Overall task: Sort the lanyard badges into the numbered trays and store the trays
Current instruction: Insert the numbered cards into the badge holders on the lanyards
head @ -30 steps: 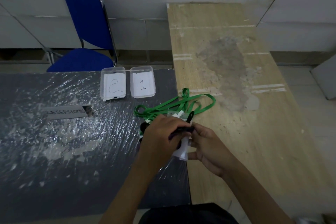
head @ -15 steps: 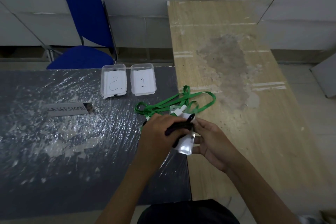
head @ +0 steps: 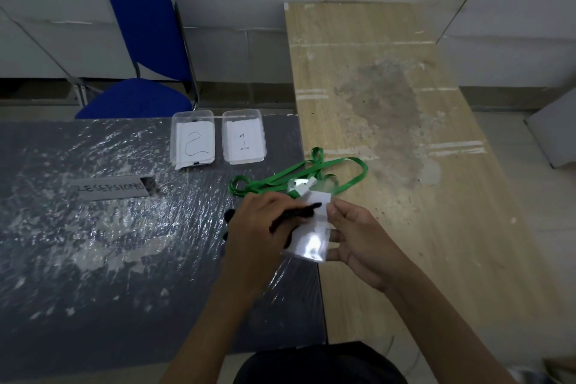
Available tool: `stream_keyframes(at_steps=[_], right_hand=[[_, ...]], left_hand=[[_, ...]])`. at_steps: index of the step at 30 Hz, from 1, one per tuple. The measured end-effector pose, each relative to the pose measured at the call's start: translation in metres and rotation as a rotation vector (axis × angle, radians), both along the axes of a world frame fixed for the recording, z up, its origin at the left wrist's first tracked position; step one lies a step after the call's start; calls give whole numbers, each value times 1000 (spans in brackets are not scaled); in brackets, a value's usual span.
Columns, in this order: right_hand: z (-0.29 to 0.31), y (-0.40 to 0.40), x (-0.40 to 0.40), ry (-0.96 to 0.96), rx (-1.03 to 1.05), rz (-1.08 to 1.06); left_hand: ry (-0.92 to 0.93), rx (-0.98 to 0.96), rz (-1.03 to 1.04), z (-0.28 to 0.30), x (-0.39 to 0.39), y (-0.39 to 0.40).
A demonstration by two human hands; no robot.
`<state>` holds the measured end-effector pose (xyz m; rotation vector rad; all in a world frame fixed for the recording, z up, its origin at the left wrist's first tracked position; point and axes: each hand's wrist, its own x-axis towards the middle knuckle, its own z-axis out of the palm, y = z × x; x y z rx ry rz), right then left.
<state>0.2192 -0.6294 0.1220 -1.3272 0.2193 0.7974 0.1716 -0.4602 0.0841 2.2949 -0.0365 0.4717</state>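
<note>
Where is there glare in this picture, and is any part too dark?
Head view: glare whitens the badge sleeve between the left hand and the right hand, and streaks the wrapped grey table; the corners are dim; the edges bend from the wide lens.

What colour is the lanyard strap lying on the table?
Green. The lanyard strap shows clearly in the head view, looped just beyond the hands.

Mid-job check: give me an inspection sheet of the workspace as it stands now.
Surface: grey plastic-wrapped table abutting worn wooden table.
Job's things: tray 2 and tray 1 side by side at the grey table's far edge; badge holder in hand; green lanyards tangled across the seam.
Clutter: paper name sign.
Grippers: left hand grips a black strap; right hand pinches the badge holder.
Cables: nothing seen.
Surroundings: blue chair, grey wall.
</note>
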Motion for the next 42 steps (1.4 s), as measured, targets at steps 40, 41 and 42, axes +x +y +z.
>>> stream_keyframes(at_steps=[40, 41, 42], right_hand=[[-13, 20, -18, 17, 88, -20], [-16, 19, -18, 27, 85, -31], [-19, 19, -18, 31, 66, -37]], left_hand=[[149, -111, 56, -29, -32, 21], [180, -121, 11, -31, -37, 20], [206, -135, -36, -32, -43, 20]])
